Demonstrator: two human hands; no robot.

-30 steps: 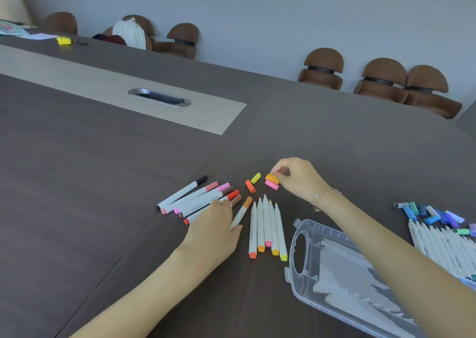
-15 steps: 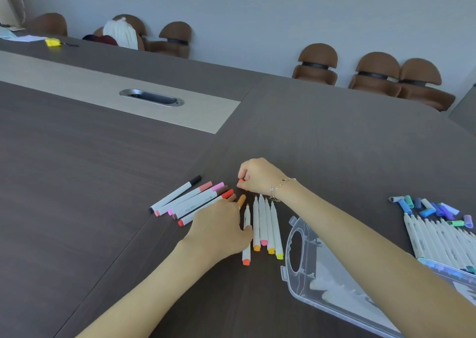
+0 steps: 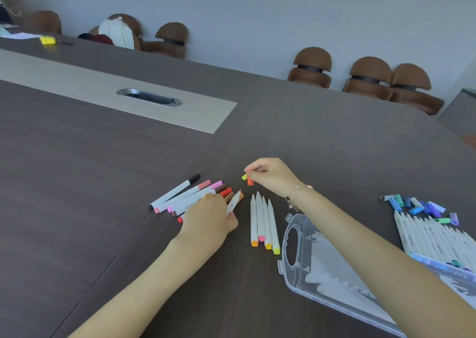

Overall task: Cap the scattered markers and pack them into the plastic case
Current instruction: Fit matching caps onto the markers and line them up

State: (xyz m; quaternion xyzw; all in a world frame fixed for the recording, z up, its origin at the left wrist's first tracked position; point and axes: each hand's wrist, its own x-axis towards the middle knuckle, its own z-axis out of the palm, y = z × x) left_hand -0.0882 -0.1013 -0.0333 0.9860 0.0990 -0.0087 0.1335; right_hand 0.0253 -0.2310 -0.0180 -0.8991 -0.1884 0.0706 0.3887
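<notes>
My right hand pinches an orange-red cap just above the dark table, with a yellow cap lying right beside it. My left hand grips an uncapped white marker tilted up off the table, over a row of capped markers in black, pink, brown and red. Several uncapped markers lie side by side between my hands. The clear plastic case lies open under my right forearm.
At the right edge lie several uncapped white markers and a heap of blue, green and purple caps. A metal cable slot sits in the pale table strip. Brown chairs line the far wall.
My right hand picked the orange-red cap off the table and lifted it to the right. My left hand drew one uncapped marker out of the row and swung it leftward, tip up.
</notes>
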